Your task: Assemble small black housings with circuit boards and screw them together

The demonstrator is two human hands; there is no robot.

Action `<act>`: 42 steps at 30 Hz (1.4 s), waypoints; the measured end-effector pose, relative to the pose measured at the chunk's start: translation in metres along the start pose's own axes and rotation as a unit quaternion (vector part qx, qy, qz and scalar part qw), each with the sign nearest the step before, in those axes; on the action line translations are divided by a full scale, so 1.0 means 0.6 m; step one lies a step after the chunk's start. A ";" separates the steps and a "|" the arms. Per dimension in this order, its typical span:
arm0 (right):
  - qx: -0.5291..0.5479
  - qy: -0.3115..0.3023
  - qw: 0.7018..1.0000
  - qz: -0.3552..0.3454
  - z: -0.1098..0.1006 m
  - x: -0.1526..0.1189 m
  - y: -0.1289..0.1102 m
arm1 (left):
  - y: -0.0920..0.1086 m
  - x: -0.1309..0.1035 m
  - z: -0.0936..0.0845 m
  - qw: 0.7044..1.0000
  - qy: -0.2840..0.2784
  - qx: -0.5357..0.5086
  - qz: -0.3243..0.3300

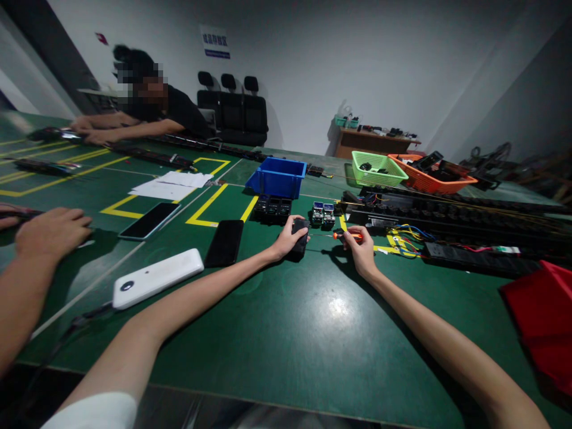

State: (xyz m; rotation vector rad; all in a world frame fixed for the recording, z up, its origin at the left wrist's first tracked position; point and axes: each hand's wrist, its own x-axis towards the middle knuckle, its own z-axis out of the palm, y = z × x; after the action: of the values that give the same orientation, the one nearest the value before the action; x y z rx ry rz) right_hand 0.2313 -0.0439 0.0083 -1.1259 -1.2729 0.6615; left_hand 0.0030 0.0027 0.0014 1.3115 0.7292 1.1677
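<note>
My left hand [290,237] is closed around a small black box-shaped part [299,241] above the green table [277,333]. In my right hand [360,244] is an orange-handled screwdriver [346,237]; its thin shaft points left toward the black part, with a gap between tip and part. Just beyond my hands stand two small modules with blue tops [323,214]. Several black modules [271,208] sit in front of a blue bin [281,177].
A black phone [224,243], a white device [158,279] and another phone [151,220] lie at left, near a person's hand [53,232]. Long black assemblies with wires [429,220], green [378,169] and orange baskets [431,176] and a red object [543,322] are at right.
</note>
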 end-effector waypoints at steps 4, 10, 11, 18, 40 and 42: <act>0.011 -0.006 1.000 0.026 0.001 0.000 0.002 | -0.001 0.001 0.000 1.000 0.001 0.002 0.005; 0.000 0.003 1.000 0.022 0.000 0.000 0.001 | -0.001 0.001 0.000 1.000 0.003 -0.004 0.003; -0.002 0.007 1.000 0.013 0.000 0.000 0.001 | -0.001 0.001 0.000 1.000 0.003 -0.005 0.002; 0.018 0.007 1.000 -0.017 0.001 -0.003 -0.005 | -0.002 0.001 0.000 1.000 0.003 -0.006 0.001; -0.040 0.030 0.999 -0.013 -0.002 -0.002 0.001 | -0.006 0.002 -0.001 1.000 0.005 -0.006 0.001; -0.041 0.033 0.999 -0.012 -0.002 -0.002 0.001 | -0.006 0.002 -0.001 1.000 0.005 -0.005 0.003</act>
State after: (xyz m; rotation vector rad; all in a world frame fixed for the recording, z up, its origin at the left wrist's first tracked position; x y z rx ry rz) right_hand 0.2322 -0.0453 0.0076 -1.1881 -1.2654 0.5539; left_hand 0.0039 0.0047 -0.0019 1.3020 0.7267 1.1819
